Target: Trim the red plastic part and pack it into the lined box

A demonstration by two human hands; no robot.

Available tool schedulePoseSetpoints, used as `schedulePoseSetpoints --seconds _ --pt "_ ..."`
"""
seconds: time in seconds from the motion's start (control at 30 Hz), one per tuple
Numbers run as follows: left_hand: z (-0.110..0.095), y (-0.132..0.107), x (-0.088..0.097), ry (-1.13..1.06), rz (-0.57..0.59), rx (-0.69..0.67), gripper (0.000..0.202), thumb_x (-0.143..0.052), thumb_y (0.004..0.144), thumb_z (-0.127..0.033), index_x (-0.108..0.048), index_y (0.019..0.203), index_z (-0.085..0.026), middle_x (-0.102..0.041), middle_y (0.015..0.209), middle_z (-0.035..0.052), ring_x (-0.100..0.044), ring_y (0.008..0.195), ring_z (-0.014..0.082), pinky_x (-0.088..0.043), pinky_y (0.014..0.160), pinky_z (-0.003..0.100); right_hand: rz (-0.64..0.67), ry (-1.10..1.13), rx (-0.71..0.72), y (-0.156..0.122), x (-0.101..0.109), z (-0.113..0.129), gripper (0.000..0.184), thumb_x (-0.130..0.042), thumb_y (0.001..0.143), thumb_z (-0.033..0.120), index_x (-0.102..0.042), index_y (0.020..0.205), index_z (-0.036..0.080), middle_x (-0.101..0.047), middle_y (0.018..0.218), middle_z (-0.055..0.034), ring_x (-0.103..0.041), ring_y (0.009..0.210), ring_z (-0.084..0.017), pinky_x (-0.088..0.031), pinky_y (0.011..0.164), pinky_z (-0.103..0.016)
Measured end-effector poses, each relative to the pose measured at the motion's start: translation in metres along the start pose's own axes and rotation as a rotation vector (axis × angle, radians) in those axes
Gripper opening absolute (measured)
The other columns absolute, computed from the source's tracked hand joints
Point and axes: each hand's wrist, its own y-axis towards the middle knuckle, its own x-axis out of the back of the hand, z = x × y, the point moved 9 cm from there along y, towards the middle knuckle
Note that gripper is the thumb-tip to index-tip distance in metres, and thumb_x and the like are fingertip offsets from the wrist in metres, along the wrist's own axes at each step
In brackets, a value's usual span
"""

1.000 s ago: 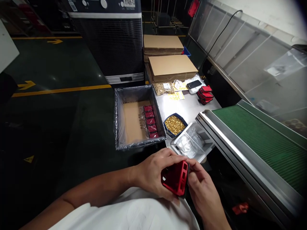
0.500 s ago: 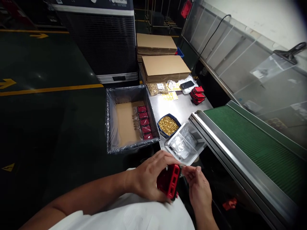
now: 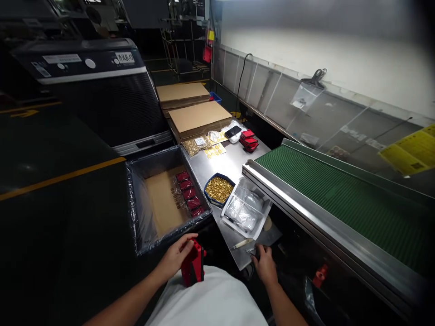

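The left grip pinches the upper part of a red case, which stands on end, slightly tilted, by the white shirt. The right grip is over the desk corner, fingertips at a small tool; whether they close on it cannot be told. Beyond lie a pale stick, a white bin of clear bags, a tray of gold bits and, farther left, a lined crate with wrapped cases
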Motion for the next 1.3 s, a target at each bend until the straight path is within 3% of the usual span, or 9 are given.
schedulePoseSetpoints --seconds 0.13,0.33,0.47,0.57,0.67,0.87,0.97,1.1,1.3 --pt "-0.002 0.005 0.030 0.005 -0.082 0.000 0.054 -0.058 0.084 -0.069 -0.070 0.085 -0.016 -0.065 0.074 0.0030 -0.056 0.069 0.0196 -0.041 0.067 0.030 0.033 -0.078 0.069 0.000 -0.006 0.005 0.020 -0.055 0.084 0.033 -0.062 0.098 0.021 -0.052 0.109 -0.0078 -0.058 0.090 -0.023 -0.043 0.077 -0.033" --pt "0.021 0.018 0.047 -0.219 -0.200 -0.018 0.055 -0.077 0.068 -0.064 -0.054 0.055 -0.016 -0.045 0.054 -0.0046 -0.037 0.056 0.0114 -0.029 0.055 0.025 -0.062 -0.106 -0.025 -0.011 0.008 -0.007 0.031 -0.045 0.088 0.049 -0.052 0.094 0.019 -0.054 0.101 -0.0099 -0.057 0.085 -0.026 -0.038 0.070 -0.034" --pt "0.051 0.024 0.023 -0.489 -0.208 0.078 0.051 -0.079 0.066 -0.063 -0.056 0.063 -0.017 -0.050 0.056 -0.0050 -0.041 0.053 0.0111 -0.033 0.054 0.023 -0.042 -0.009 -0.045 -0.012 0.005 -0.010 0.031 -0.055 0.078 0.050 -0.051 0.081 0.020 -0.057 0.087 -0.0084 -0.057 0.081 -0.026 -0.041 0.073 -0.036" --pt "0.056 0.022 -0.018 -0.705 0.029 0.251 0.054 -0.072 0.071 -0.063 -0.068 0.091 -0.013 -0.070 0.086 0.0107 -0.065 0.076 0.0255 -0.051 0.070 0.035 -0.013 0.133 -0.058 -0.016 0.000 -0.006 0.040 -0.059 0.073 0.059 -0.048 0.076 0.021 -0.058 0.075 -0.0048 -0.058 0.075 -0.023 -0.045 0.073 -0.034" --pt "0.048 0.016 -0.042 -0.866 0.205 0.386 0.069 -0.059 0.081 -0.067 -0.064 0.115 -0.007 -0.071 0.101 0.0216 -0.069 0.090 0.0360 -0.054 0.083 0.053 0.060 0.289 -0.115 -0.026 -0.011 0.001 0.047 -0.059 0.070 0.066 -0.049 0.077 0.020 -0.057 0.067 -0.0022 -0.057 0.061 -0.019 -0.045 0.058 -0.031" --pt "0.055 0.047 -0.023 -0.957 -0.093 0.509 0.054 -0.052 0.087 -0.068 -0.062 0.100 -0.017 -0.067 0.065 0.0053 -0.066 0.056 0.0250 -0.057 0.060 0.040 0.243 0.500 -0.192 -0.046 -0.038 0.033 0.055 -0.065 0.069 0.062 -0.058 0.095 0.014 -0.055 0.065 0.0003 -0.052 0.052 -0.014 -0.041 0.047 -0.026" --pt "0.042 0.057 -0.017 -0.999 -0.158 0.469 0.055 -0.050 0.087 -0.071 -0.062 0.096 -0.017 -0.066 0.063 0.0036 -0.066 0.055 0.0232 -0.056 0.058 0.037 0.325 0.556 -0.216 -0.051 -0.049 0.057 0.045 -0.066 0.071 0.057 -0.054 0.084 0.016 -0.054 0.061 0.0009 -0.055 0.054 -0.014 -0.041 0.047 -0.025" --pt "0.001 0.050 -0.016 -1.077 -0.056 0.348 0.064 -0.045 0.089 -0.072 -0.065 0.108 -0.014 -0.072 0.079 0.0106 -0.069 0.067 0.0256 -0.057 0.065 0.038 0.405 0.599 -0.217 -0.056 -0.057 0.088 0.042 -0.065 0.074 0.053 -0.044 0.084 0.020 -0.062 0.070 -0.0011 -0.061 0.056 -0.017 -0.040 0.045 -0.024" --pt "-0.047 0.032 -0.009 -1.141 0.132 0.175 0.072 -0.045 0.088 -0.073 -0.063 0.119 -0.011 -0.072 0.094 0.0172 -0.070 0.080 0.0311 -0.056 0.076 0.045 0.413 0.660 -0.249 -0.052 -0.043 0.122 0.057 -0.066 0.077 0.060 -0.054 0.110 0.016 -0.052 0.062 0.0049 -0.044 0.047 -0.009 -0.032 0.043 -0.021"
